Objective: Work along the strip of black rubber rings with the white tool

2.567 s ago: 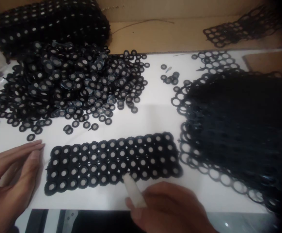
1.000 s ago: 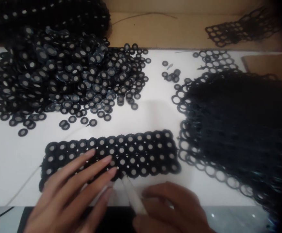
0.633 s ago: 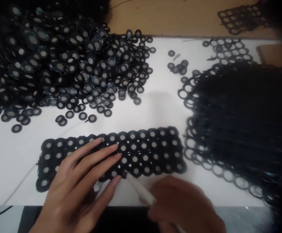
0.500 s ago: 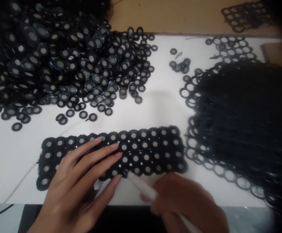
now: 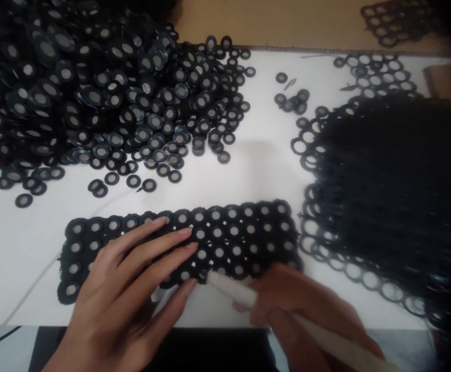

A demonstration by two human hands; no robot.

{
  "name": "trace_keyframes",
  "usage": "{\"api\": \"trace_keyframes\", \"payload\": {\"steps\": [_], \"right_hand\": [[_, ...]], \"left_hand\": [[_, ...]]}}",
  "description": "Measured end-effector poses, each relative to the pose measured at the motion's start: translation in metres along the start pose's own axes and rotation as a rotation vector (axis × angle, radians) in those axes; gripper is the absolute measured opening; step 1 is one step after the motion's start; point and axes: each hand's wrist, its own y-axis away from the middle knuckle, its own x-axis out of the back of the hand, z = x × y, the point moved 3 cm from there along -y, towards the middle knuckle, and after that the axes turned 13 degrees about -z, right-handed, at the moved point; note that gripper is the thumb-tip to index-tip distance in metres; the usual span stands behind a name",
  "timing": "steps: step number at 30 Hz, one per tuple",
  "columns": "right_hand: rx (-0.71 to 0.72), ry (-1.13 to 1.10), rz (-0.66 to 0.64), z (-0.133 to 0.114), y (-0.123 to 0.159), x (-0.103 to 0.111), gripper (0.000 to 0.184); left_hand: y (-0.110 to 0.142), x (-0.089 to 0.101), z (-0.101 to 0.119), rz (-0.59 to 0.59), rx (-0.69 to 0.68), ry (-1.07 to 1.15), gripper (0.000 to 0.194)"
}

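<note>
The left hand now lies flat on the black sheet of rings, fingers spread and pressing its left half down. A couple of seconds ago this hand rested off the sheet on the white surface, at the sheet's 9 o'clock; since then it has come across and settled, and over the last half second it has barely shifted. It grips nothing, palm down and fingers extended.

The right hand is clenched around a white stick-like tool, held like a pen. The tool's tip meets the sheet's near edge at about 6 o'clock of the sheet, just beside the left hand's lowest fingertip. Compared with the earlier views, the right hand has drawn back toward 4 o'clock and the tool lies flatter, more of its shaft showing, while the tip stays at nearly the same ring.

By my reading, the sheet is now pinned and the tool is working at one ring on the near row; whether that ring has come free cannot be told, since the tip and fingers cover it.

The sheet lies across the middle of the surface, its rings still filled with pale centres. A large heap of loose rings sits at its 11 o'clock, and a pile of emptied black mesh at its 3 o'clock, touching the sheet's right end.
</note>
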Motion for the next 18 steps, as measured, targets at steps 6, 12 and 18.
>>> {"api": "trace_keyframes", "payload": {"steps": [6, 12, 18], "right_hand": [[0.014, -0.082, -0.006, 0.0048, 0.0018, -0.0017, 0.021], [-0.018, -0.077, 0.03, 0.0047, 0.0036, -0.0025, 0.026], [0.022, -0.087, -0.034, 0.0059, 0.0029, -0.0019, 0.025]], "left_hand": [[0.0015, -0.0004, -0.0005, 0.012, -0.003, -0.006, 0.051], [-0.0004, 0.0002, -0.0004, 0.005, -0.005, -0.001, 0.049], [-0.0002, 0.0003, 0.0001, 0.018, -0.016, -0.001, 0.049]]}}
